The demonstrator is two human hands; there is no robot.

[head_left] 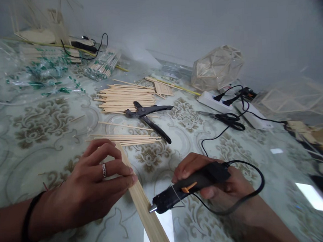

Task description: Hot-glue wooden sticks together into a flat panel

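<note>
My left hand [96,179], with a ring on one finger, pinches the upper part of a flat wooden strip [144,206] that looks made of sticks laid side by side. The strip slants down to the bottom edge of the view. In my right hand [222,183] is a black glue gun [192,183] with an orange trigger. Its metal nozzle points left and is at the strip's surface; I cannot tell whether it touches. Beyond my left hand lie some loose thin wooden sticks [143,138], and past them black-handled cutters [147,111] rest partly on a larger pile of sticks [127,95].
Scissors [224,119] lie near a white power strip [215,101] with black plugs. The glue gun's cord trails on the patterned tablecloth [44,124]. Stick-framed shapes [217,68] stand at the back right. Packaged sticks [103,64], plastic wrappers and another black tool [84,46] are back left.
</note>
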